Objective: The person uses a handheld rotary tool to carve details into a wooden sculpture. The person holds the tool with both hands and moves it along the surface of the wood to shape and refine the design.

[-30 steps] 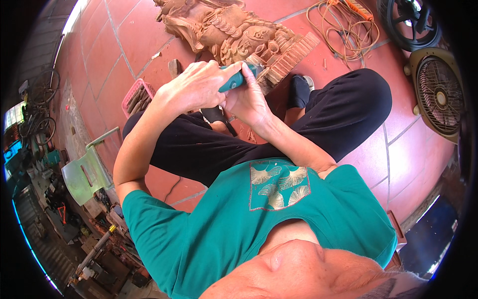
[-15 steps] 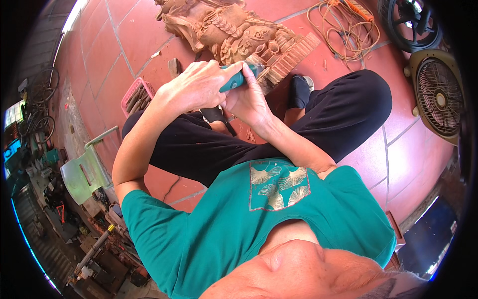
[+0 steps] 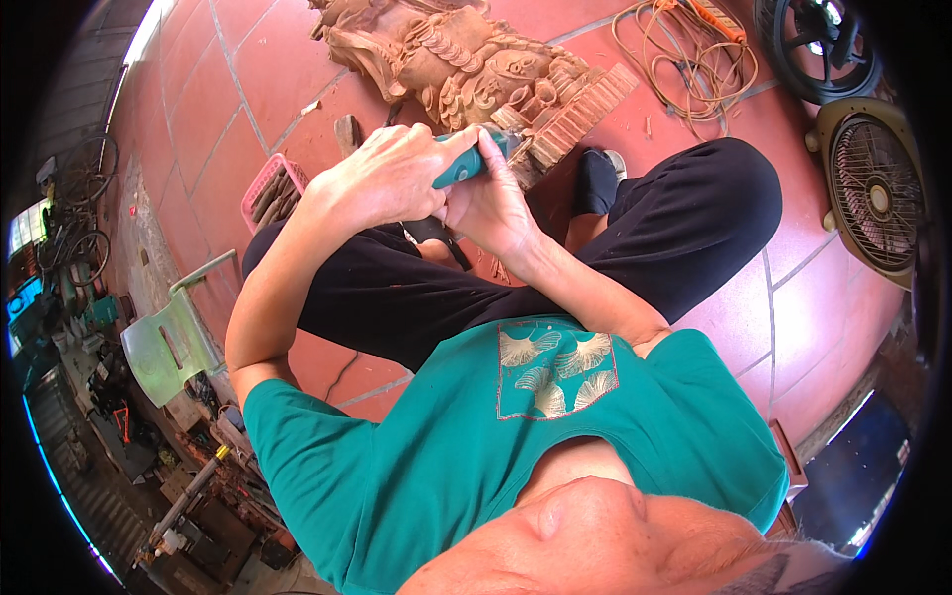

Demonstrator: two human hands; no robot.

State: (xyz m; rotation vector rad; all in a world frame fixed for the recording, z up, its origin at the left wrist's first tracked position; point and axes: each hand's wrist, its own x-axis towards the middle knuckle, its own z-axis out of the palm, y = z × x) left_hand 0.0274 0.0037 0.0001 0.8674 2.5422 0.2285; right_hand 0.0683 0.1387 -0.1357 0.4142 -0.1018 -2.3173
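My left hand [image 3: 377, 178] is closed around the body of a teal handheld power tool [image 3: 459, 167]. From the other side my right hand [image 3: 493, 203] grips it too, thumb lying along its front part. The tool's grey head lies against or just over the base end of a carved wooden sculpture [image 3: 486, 69]; whether it touches the wood cannot be made out. Brown, densely carved with figures and rounded shapes, the sculpture lies on its side on the floor beyond my crossed legs. Its ridged base [image 3: 585, 114] points toward the right.
Left of my hands stands a pink basket [image 3: 260, 183] with wooden-handled tools, near a small wood block [image 3: 347, 134]. A coiled orange cord [image 3: 684, 74], a black wheel [image 3: 818, 50] and a floor fan [image 3: 878, 198] are at right. A pale green plastic chair [image 3: 169, 347] is at left.
Both hands and the power tool have shifted very slightly left. The sculpture lies in the same place.
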